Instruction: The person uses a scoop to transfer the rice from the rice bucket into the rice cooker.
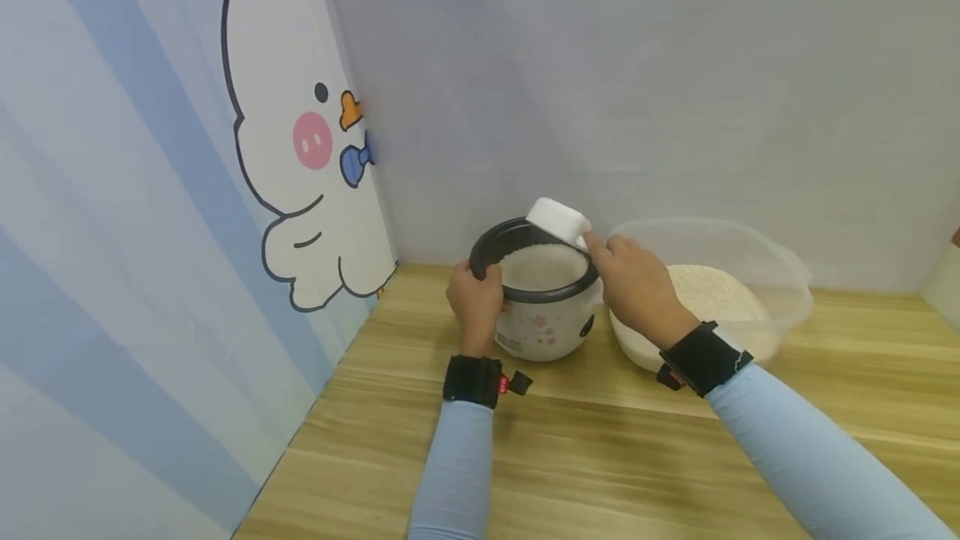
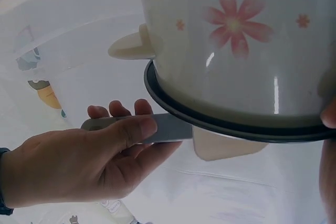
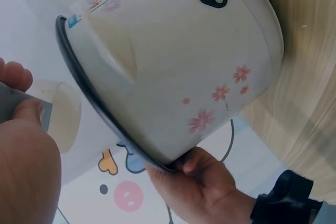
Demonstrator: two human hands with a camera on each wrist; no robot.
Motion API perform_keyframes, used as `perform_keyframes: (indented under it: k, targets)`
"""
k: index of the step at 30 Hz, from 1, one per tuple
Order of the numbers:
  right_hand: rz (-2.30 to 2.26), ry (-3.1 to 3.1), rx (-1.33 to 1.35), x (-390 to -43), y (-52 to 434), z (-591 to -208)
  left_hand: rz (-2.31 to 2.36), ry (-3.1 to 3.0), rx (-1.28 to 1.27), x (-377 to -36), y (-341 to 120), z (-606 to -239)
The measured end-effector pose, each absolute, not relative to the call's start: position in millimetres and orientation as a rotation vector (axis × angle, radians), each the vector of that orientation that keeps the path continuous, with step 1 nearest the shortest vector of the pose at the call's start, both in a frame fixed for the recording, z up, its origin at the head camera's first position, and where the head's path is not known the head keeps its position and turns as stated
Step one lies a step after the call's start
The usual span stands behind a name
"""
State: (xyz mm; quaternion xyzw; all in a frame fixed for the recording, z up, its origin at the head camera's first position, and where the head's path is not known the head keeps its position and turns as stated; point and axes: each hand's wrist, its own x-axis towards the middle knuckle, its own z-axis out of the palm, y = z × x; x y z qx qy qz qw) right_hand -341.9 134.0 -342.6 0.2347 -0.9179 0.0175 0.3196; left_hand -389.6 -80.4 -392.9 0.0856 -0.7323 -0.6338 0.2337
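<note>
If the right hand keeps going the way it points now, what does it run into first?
Probably the black rim of the flowered white rice cooker: the right hand points left over it, holding a tipped white measuring cup above the rice. Depth is unclear.

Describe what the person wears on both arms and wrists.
Both arms wear light blue sleeves down to the wrist. Each wrist carries a black strap; the left one has a small red tag, the right strap a white edge. The hands are bare.

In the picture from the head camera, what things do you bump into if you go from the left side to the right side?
Cartoon duck on the wall → left hand → rice cooker pot → right hand holding a white cup → clear tub of rice.
</note>
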Motion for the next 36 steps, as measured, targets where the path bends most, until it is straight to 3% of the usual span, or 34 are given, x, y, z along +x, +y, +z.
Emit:
perform_keyframes:
  k: [6,21,36]
  targets:
    - [0.118,-2.266,0.599,-341.1,144.2,-332.7,-1.756,-2.000,0.199,-389.5,-82.6,-393.2]
    - [0.476,-2.320,0.238,-316.4,212.9,-309.9,-1.749,-1.988,0.179,-391.1,-80.9,-399.9]
    - [0.778,-2.226,-0.297,-298.3,318.2,-338.1,-1.775,-2.011,0.198,-390.7,-81.5,-398.8]
